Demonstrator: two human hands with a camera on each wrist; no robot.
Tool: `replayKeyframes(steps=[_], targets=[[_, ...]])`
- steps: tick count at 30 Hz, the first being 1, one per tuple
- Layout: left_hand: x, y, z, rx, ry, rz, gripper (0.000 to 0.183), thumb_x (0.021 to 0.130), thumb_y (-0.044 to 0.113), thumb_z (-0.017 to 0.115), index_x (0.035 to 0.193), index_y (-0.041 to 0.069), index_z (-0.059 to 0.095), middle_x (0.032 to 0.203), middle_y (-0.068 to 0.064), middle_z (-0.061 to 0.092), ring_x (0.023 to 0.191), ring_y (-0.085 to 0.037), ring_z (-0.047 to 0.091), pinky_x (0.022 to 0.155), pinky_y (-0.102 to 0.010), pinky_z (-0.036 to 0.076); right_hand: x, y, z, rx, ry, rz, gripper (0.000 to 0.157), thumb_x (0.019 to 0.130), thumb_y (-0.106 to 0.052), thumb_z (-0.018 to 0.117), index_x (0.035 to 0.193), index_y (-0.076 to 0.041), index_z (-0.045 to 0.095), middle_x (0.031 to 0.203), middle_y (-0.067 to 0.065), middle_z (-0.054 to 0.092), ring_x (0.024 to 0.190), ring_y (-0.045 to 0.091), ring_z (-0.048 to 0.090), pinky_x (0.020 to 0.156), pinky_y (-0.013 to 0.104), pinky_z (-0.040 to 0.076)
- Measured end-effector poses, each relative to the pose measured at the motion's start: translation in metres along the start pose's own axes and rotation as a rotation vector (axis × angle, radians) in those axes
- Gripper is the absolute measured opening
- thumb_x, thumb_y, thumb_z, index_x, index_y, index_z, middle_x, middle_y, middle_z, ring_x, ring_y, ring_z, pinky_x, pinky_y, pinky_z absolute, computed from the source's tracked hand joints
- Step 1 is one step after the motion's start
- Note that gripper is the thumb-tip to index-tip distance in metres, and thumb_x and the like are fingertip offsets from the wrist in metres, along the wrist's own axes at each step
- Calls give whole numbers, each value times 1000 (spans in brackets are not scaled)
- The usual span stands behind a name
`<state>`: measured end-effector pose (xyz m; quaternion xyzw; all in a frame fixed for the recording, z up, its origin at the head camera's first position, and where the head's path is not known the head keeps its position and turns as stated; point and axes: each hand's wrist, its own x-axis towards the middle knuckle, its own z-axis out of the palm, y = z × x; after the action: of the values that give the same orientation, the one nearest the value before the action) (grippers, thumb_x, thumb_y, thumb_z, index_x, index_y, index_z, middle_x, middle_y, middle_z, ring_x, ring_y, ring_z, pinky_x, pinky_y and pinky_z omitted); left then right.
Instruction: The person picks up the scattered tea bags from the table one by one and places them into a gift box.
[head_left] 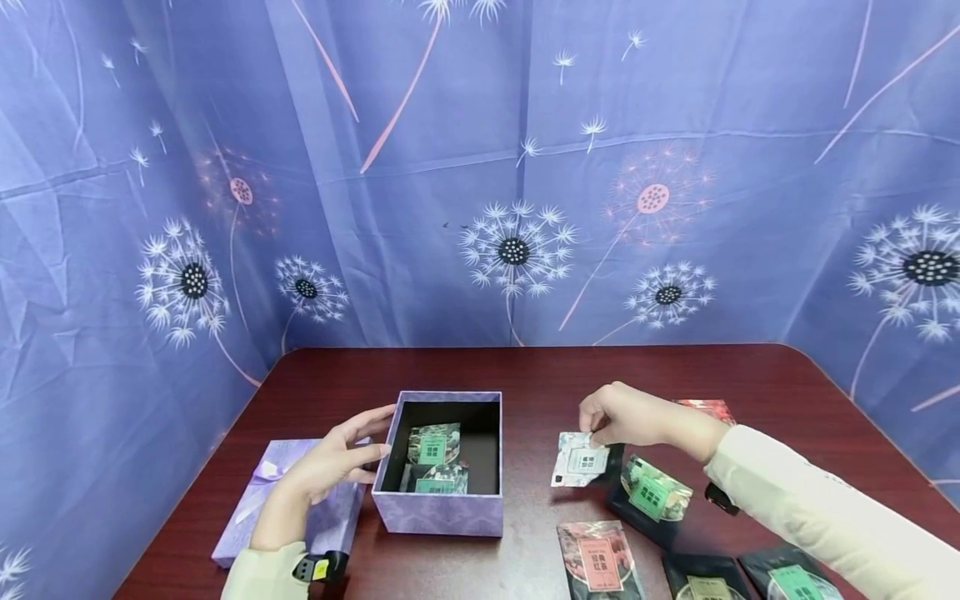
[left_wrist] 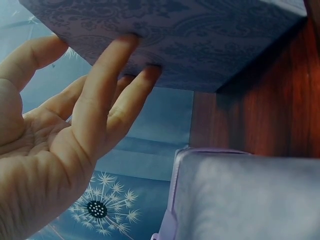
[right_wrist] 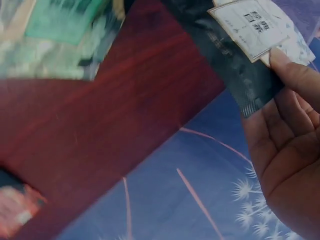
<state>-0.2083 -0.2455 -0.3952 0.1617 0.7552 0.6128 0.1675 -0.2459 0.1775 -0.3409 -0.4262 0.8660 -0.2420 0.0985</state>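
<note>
My right hand (head_left: 624, 414) pinches a tea packet with a white label (head_left: 580, 460) by its edge, thumb on the printed side; the right wrist view shows the packet's dark end (right_wrist: 242, 82) too. The fairly straight fingers of my left hand (head_left: 333, 454) touch the left side of an open purple box (head_left: 437, 515). In the left wrist view those fingertips press on the box's patterned wall (left_wrist: 170, 45). Inside the black-lined box lie two tea packets with green labels, one farther back (head_left: 432, 444) and one nearer (head_left: 438, 480).
A purple lid with a ribbon bow (head_left: 330, 500) lies left of the box. Right of it, more tea packets are spread: a green one (head_left: 654, 492), a pink-red one (head_left: 600, 558), a red one (head_left: 708, 408) and two at the front edge. A curtain hangs behind the table (head_left: 525, 371).
</note>
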Motion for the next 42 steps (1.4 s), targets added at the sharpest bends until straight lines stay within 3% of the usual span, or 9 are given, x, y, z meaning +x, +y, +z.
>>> replayKeyframes(steps=[5, 11, 20, 26, 30, 32, 37, 42], targets=[[-1, 0, -1, 3, 5, -6, 67, 94, 13, 58, 150, 2, 22, 150, -33, 22, 122, -40, 46, 84, -50, 52, -5, 2, 0, 196, 55, 117, 11, 77, 2, 71, 76, -6, 64, 70, 1, 68, 66, -1, 58, 61, 21, 48], [-2, -1, -1, 4, 14, -14, 67, 94, 14, 58, 150, 4, 23, 150, -31, 23, 122, -39, 47, 84, -50, 52, -13, 0, 3, 417, 116, 262, 8, 79, 2, 68, 84, 5, 62, 66, 2, 63, 51, 1, 43, 50, 20, 40], [-2, -2, -1, -14, 6, -4, 67, 94, 13, 58, 150, 3, 22, 150, -32, 22, 119, -37, 49, 84, -51, 51, -16, -13, 5, 685, 141, 462, 14, 87, -7, 62, 95, 3, 59, 77, -3, 60, 63, 6, 50, 58, 23, 48], [-2, -2, 0, -13, 2, -6, 67, 94, 13, 58, 150, 3, 22, 150, -32, 21, 120, -40, 49, 85, -51, 51, -10, -23, 4, 870, 146, 499, 2, 88, -7, 58, 89, -6, 56, 77, -4, 53, 67, 6, 49, 63, 23, 48], [-1, -1, 0, -8, 3, -3, 67, 94, 12, 58, 150, 3, 22, 150, -32, 22, 120, -40, 48, 85, -52, 51, -2, -31, 5, 960, 167, 512, 5, 89, -5, 53, 85, -8, 52, 72, -4, 47, 64, 6, 45, 62, 23, 47], [0, 0, 1, -3, 3, 0, 67, 94, 12, 58, 150, 3, 23, 150, -32, 23, 120, -40, 49, 84, -52, 51, 3, -34, 7, 997, 184, 513, 5, 89, -4, 50, 86, -7, 52, 74, -3, 51, 65, 5, 50, 63, 22, 49], [1, 0, 1, 0, 3, 5, 67, 93, 13, 58, 150, 3, 24, 149, -32, 24, 120, -39, 49, 83, -51, 52, 17, -39, 10, 1046, 217, 501, 8, 89, -2, 47, 83, -7, 51, 76, -2, 52, 64, 4, 51, 63, 22, 51], [1, -1, 1, -9, 5, 7, 66, 93, 11, 58, 149, 3, 24, 148, -33, 24, 120, -37, 49, 82, -51, 52, 33, -47, 11, 1060, 241, 487, 12, 87, 0, 46, 78, -8, 49, 68, -4, 41, 60, 4, 38, 60, 21, 47]])
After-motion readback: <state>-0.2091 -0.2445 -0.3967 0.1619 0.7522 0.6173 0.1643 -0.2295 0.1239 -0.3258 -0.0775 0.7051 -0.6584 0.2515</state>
